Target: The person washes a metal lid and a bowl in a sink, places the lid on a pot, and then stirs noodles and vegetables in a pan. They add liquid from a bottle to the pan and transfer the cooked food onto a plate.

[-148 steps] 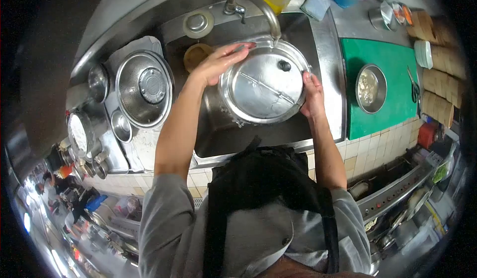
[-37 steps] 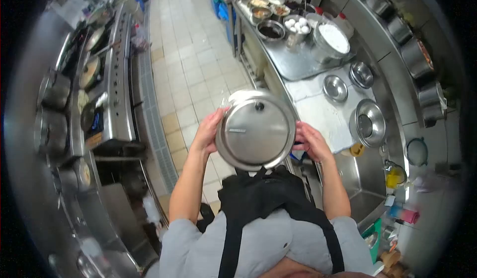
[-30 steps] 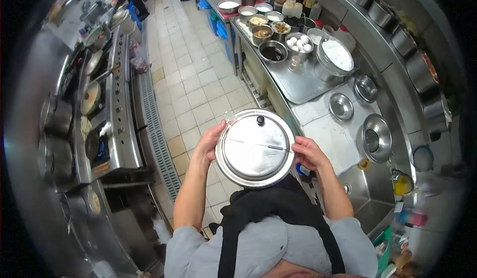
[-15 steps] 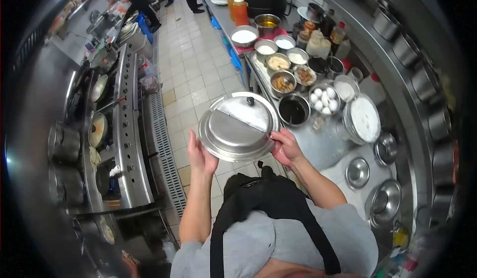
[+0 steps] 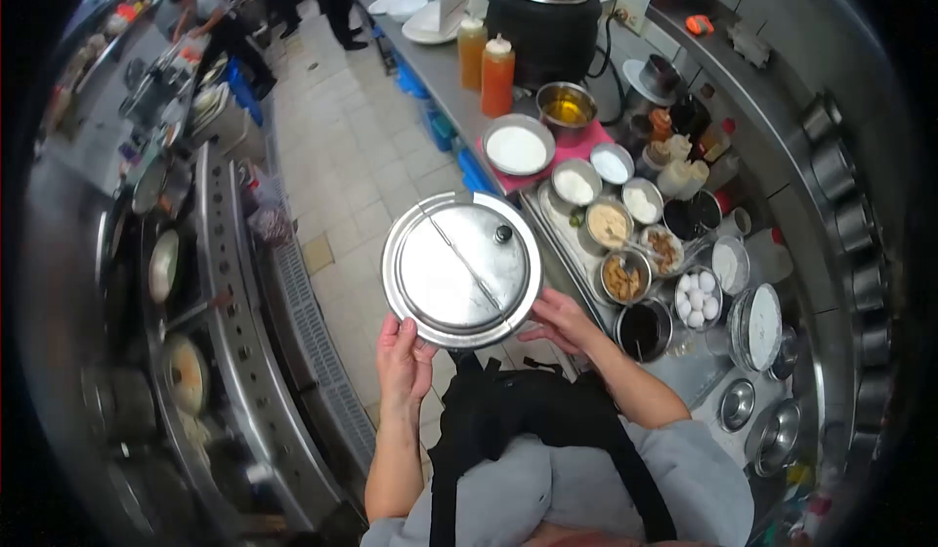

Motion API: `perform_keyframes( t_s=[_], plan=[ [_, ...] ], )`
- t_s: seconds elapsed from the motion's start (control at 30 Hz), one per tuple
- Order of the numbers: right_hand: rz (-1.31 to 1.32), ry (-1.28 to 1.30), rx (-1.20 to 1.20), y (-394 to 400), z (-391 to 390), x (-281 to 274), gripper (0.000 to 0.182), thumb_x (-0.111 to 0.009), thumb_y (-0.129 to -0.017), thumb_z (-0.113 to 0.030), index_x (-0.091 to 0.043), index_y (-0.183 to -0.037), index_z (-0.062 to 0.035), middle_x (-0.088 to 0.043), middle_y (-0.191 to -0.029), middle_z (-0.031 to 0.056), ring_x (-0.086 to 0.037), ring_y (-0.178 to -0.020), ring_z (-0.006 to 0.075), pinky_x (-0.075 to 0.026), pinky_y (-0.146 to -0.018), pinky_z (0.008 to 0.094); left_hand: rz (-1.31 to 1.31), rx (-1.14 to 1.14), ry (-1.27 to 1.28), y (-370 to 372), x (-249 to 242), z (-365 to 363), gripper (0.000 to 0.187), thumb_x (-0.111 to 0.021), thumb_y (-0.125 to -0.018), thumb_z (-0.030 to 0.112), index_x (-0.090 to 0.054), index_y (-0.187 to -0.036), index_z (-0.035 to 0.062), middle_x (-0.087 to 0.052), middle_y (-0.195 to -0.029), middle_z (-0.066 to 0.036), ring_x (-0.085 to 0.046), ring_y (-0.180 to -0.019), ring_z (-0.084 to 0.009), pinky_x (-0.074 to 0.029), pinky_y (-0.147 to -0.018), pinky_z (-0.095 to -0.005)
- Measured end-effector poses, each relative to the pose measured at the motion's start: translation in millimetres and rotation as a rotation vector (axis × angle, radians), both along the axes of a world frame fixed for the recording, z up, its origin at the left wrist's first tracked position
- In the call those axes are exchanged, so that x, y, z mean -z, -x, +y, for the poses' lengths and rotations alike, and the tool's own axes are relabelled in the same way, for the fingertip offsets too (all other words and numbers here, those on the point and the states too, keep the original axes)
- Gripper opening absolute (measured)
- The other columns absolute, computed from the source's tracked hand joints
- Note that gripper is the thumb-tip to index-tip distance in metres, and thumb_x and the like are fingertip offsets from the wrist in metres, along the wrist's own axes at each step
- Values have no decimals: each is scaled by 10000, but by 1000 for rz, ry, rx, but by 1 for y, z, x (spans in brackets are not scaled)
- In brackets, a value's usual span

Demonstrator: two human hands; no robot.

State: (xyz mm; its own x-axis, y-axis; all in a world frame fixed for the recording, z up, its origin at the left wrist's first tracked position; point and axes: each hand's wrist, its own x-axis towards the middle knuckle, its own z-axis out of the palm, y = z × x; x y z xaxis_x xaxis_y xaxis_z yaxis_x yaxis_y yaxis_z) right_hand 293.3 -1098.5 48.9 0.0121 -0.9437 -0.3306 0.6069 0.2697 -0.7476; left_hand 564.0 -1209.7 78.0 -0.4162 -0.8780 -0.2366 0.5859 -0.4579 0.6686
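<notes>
A round stainless-steel pot lid [image 5: 445, 283] is held up in front of my body, over the floor. A split line crosses it diagonally, and a black knob [image 5: 503, 233] stands on its right part. My left hand [image 5: 404, 359] is closed on the lid's lower-left rim, thumb on top and the other fingers partly hidden underneath. At the lower-right rim, my right hand [image 5: 562, 322] holds the edge with bent fingers, their tips partly out of sight.
To the right, a counter carries steel bowls, eggs [image 5: 696, 298], squeeze bottles [image 5: 497, 78] and a black soup warmer [image 5: 542, 29]. A stove [image 5: 230, 332] with pans runs along the left. Farther up the tiled aisle, other people [image 5: 220, 34] stand.
The lid has turned so its knob sits farther right, and its face shows more squarely. My left thumb has come onto the rim from an open palm. The view has swung right.
</notes>
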Motion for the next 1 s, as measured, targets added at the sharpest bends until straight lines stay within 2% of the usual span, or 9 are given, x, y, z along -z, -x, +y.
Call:
perform_keyframes(
  t_s=[0.13,0.2,0.3,0.33,0.47,0.63,0.73,0.9,1.0],
  plan=[
    [-20,43,160,19,-39,-7,488,-573,-1019,-293,-425,-1426,-68,-557,-1360,136,-570,-1243,278,-590,-886,466,-12,141,-42,11,-41,-99,371,-498,-1034,114,-468,-1389,10,-636,-1268,-130,-663,-1117,-235,-578,-947,-402],
    [9,25,232,22,-50,-19,482,-568,-1020,-295,-434,-1413,-50,-563,-1347,145,-581,-1228,287,-599,-870,466,-76,311,-11,24,-58,-145,371,-502,-1034,122,-469,-1381,-6,-637,-1259,-138,-665,-1111,-234,-584,-934,-396],
    [27,45,367,21,-61,-30,454,-547,-1030,-281,-450,-1385,-14,-590,-1284,156,-641,-1119,303,-613,-804,439,-87,468,-19,68,-74,-196,361,-513,-1032,127,-487,-1363,-15,-649,-1231,-133,-685,-1054,-225,-601,-894,-380],
    [30,46,380,22,-64,-32,454,-547,-1030,-281,-450,-1385,-14,-590,-1284,156,-641,-1119,303,-613,-804,439,-87,537,-29,87,-77,-207,357,-520,-1031,130,-497,-1356,-16,-663,-1208,-123,-703,-1007,-219,-613,-865,-365],
    [13,126,579,43,-68,-48,388,-533,-1036,-239,-479,-1320,19,-662,-1118,201,-707,-912,307,-642,-682,421,-69,706,-66,161,-89,-233,364,-539,-1024,127,-514,-1363,-2,-672,-1197,-107,-704,-997,-194,-610,-858,-362],
    [114,208,864,81,-77,-70,365,-579,-1007,-202,-512,-1264,48,-699,-1004,172,-722,-759,237,-629,-585,335,-36,852,-114,234,-110,-243,300,-515,-1037,119,-553,-1323,36,-695,-1121,-80,-710,-956,-182,-612,-838,-365],
    [144,231,943,113,-97,-78,326,-592,-984,-146,-530,-1230,59,-706,-987,151,-709,-671,198,-615,-565,308,-17,887,-77,263,-117,-262,338,-522,-1030,111,-520,-1359,35,-671,-1197,-92,-693,-1025,-199,-596,-894,-388],
    [268,249,927,199,-189,-110,239,-570,-946,-79,-558,-1167,10,-676,-969,87,-689,-754,174,-611,-606,325,37,823,98,319,-141,-332,329,-463,-1049,112,-498,-1364,25,-670,-1192,-111,-705,-980,-192,-623,-816,-347],
    [226,290,937,248,-258,-123,165,-553,-944,-65,-563,-1102,-18,-658,-957,61,-669,-760,154,-612,-620,333,-6,749,177,362,-162,-382,282,-453,-1052,106,-507,-1316,28,-676,-1150,-100,-705,-956,-182,-622,-789,-337]
  ],
)
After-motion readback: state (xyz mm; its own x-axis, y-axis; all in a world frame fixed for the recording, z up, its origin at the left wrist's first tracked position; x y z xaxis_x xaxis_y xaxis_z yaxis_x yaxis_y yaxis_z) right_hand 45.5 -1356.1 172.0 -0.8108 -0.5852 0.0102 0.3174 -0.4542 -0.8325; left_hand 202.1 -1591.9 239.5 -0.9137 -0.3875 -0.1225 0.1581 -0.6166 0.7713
